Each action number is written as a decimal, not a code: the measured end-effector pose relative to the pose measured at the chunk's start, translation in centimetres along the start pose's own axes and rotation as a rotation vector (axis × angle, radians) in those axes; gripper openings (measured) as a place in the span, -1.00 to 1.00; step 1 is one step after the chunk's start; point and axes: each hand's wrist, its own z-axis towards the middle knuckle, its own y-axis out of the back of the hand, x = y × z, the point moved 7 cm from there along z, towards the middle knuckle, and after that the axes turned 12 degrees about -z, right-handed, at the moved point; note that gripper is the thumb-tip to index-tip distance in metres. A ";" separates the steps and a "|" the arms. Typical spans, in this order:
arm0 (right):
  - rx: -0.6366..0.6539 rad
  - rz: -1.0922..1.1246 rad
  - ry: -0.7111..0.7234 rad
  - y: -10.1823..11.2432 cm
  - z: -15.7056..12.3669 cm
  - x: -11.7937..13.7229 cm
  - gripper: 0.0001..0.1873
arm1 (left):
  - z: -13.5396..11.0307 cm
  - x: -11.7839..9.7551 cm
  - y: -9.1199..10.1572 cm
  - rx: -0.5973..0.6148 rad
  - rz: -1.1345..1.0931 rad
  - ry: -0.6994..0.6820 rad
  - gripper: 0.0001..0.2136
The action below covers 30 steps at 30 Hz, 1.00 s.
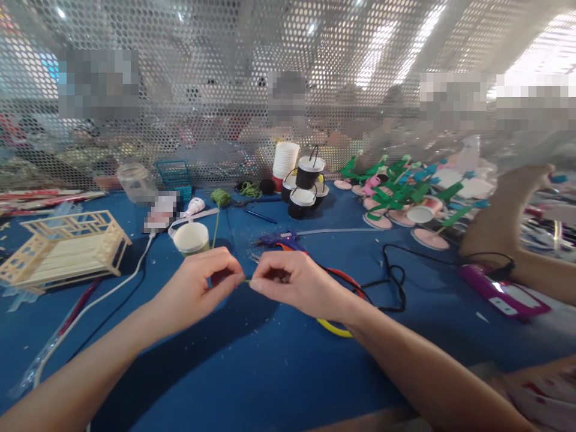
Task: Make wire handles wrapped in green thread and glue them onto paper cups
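My left hand (198,285) and my right hand (297,288) meet over the blue table (270,372), fingertips pinched together on a thin green stem or wire (246,280). A green strand (216,231) runs from my left hand up to a green roll (220,197) behind a white paper cup (191,238). Just beyond my right hand lie a blue glue gun (281,240) and scissors with red and yellow handles (339,327), partly hidden by my wrist.
A wooden stick model (63,246) sits at the left, with a white cable (103,294) beside it. Black and white cups (306,189) stand at the back, green and pink craft pieces (405,192) to the right. Another person's arm (508,216) rests at the right by a purple phone (504,294) and black cable (396,276). A perforated screen (288,90) closes the far edge.
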 end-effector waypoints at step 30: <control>-0.161 -0.314 0.045 0.6 0.0 -0.1 -0.88 | -0.8 -1.7 -1.1 -0.127 0.299 -0.247 -0.88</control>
